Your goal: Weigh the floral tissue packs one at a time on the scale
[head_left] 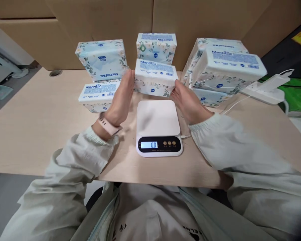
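Between my two hands is a tissue pack (155, 77) with white and floral wrapping, just behind the scale. My left hand (122, 97) presses against its left end, and my right hand (187, 100) grips its right end. Below it stands a white digital scale (158, 117) with a bare platform and a display reading 0.0. Behind the held pack sits another tissue pack (156, 47). Whether the held pack touches the table or hangs just above it, I cannot tell.
Two tissue packs (102, 60) are stacked at the left. At the right is a pile of several more packs (230, 67). A white power strip (266, 88) with cables lies beyond it. Cardboard (115, 20) walls the back of the wooden table (40, 134).
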### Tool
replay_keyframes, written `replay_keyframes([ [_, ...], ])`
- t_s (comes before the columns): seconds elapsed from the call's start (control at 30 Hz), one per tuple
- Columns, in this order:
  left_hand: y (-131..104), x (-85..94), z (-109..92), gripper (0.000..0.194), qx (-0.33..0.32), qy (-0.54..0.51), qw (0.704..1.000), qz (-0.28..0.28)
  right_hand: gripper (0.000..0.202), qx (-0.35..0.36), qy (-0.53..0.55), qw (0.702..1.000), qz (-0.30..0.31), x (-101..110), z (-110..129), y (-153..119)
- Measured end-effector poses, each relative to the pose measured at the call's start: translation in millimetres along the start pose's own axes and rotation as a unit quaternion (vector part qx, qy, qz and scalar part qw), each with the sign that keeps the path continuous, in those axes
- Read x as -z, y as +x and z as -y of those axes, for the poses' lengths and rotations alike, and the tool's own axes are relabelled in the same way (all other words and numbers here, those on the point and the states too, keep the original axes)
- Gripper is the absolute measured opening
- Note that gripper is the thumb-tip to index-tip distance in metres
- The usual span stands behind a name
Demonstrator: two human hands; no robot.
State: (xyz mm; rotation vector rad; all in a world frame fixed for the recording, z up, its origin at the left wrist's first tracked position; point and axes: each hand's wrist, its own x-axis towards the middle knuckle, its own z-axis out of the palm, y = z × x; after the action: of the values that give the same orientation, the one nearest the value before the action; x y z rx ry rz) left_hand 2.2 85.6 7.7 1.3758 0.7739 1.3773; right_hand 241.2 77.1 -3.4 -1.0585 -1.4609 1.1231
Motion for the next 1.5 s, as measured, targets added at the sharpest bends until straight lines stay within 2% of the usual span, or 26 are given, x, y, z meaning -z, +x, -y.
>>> replay_keyframes([
  [0.07,-33,-3.9,-32,0.067,0.034,0.002,0.999,0.035,0.054,0.039,-0.013,0.999,0.025,-1,30,-36],
  [0.1,-51,-6.8,-46,0.064,0.042,0.003,0.998,0.054,0.052,0.041,-0.019,0.999,0.027,-1,42,-54],
  [0.17,-85,-13.1,-64,0.056,0.057,-0.005,0.997,0.056,0.053,0.026,-0.046,0.998,0.024,0,59,-88],
  [0.23,-113,-17.3,-68,0.052,0.071,-0.013,0.996,0.044,0.057,0.01,-0.069,0.998,0.007,-1,63,-115],
  [0.37,-140,-14.6,-49,0.051,0.061,0.004,0.997,0.039,0.056,0.01,-0.062,0.998,-0.011,-6,40,-145],
  [0.43,-143,-10.1,-38,0.052,0.045,0.025,0.998,0.032,0.052,0.029,-0.058,0.997,-0.034,-8,23,-150],
  [0.53,-141,-3.1,-29,0.056,0.018,0.048,0.999,0.009,0.045,0.076,-0.052,0.99,-0.109,-7,5,-150],
  [0.63,-138,2.8,-25,0.058,0.017,0.043,0.999,-0.019,0.041,0.093,-0.037,0.978,-0.181,-5,-2,-147],
  [0.73,-135,7.0,-25,0.059,0.04,0.031,0.998,-0.03,0.037,0.082,-0.03,0.973,-0.213,-4,-2,-146],
  [1.0,-137,5.1,-32,0.055,0.026,0.023,0.999,-0.015,0.031,0.06,-0.088,0.967,-0.229,-3,3,-149],
  [1.17,-137,4.1,-33,0.055,0.03,0.017,0.999,-0.014,0.029,0.078,-0.097,0.963,-0.24,-4,3,-147],
  [1.33,-137,9.4,-27,0.059,0.003,0.022,1.0,0.002,0.027,0.089,-0.097,0.961,-0.245,-2,0,-147],
  [1.5,-136,17.3,-19,0.064,-0.024,0.043,0.998,0.042,0.027,0.107,-0.097,0.961,-0.234,0,-2,-147],
])
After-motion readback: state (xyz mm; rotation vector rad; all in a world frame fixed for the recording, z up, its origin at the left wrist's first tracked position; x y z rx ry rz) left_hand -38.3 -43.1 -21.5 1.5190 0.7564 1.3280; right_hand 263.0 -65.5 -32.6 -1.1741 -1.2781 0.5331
